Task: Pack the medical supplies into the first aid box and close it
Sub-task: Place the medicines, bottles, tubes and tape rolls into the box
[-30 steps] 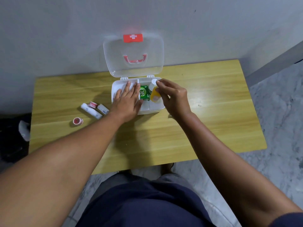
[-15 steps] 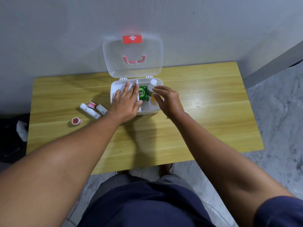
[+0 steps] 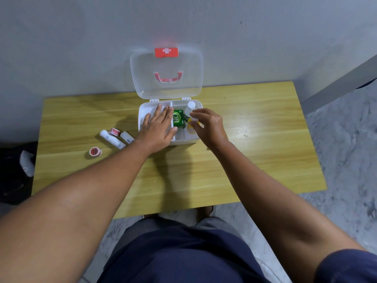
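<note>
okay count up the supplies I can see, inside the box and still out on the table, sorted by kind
White bandage rolls on the table: 2
Red-and-white tape rolls on the table: 2
Green packet in the box: 1
Bottles in the box: 2, one white-capped, one yellow
Total: 7

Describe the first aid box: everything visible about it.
The first aid box is a white, plastic-looking case near the back edge of the wooden table. Its clear hinged lid stands open against the wall, bearing a red cross latch and a red handle. Dividers split the base. Inside sit a green packet and a white-capped bottle. The left hand lies flat over its left side; the right hand reaches in.
</note>
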